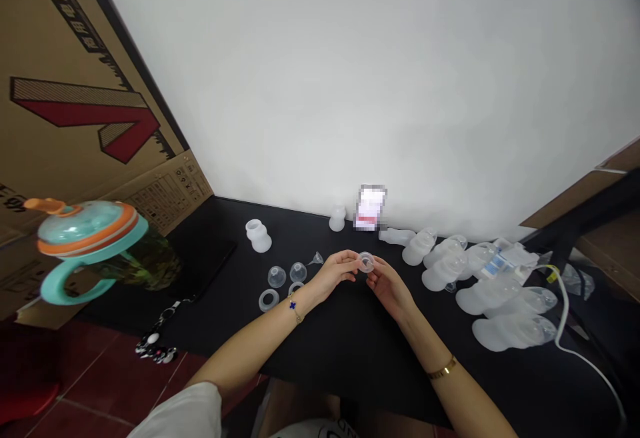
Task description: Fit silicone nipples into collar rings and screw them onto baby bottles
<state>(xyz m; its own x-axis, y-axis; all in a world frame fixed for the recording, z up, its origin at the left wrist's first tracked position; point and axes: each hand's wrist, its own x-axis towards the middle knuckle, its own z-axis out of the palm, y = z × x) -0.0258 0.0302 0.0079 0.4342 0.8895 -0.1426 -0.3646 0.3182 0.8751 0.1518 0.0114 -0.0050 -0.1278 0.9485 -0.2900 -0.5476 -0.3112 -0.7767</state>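
Above the black table, my left hand [338,273] and my right hand [391,289] pinch a clear bottle collar ring [367,262] from opposite sides. Whether a teat sits inside it is too small to tell. Left of my left hand lie a small clear funnel-shaped piece, perhaps a teat [316,259], and two clear dome caps [277,277]. Closer to me rests another collar ring [269,300]; one more ring [295,287] is partly covered by my left wrist. A frosted open bottle [259,235] stands farther left, and a second bottle [337,218] is near the wall.
A blurred phone [370,208] leans against the wall. Several frosted baby bottles [443,271] lie on the right beside a white-and-blue packet [495,261] and white cable [566,305]. At left are a large turquoise-lidded jug [93,225], a beaded strap [155,345] and a cardboard box [65,91].
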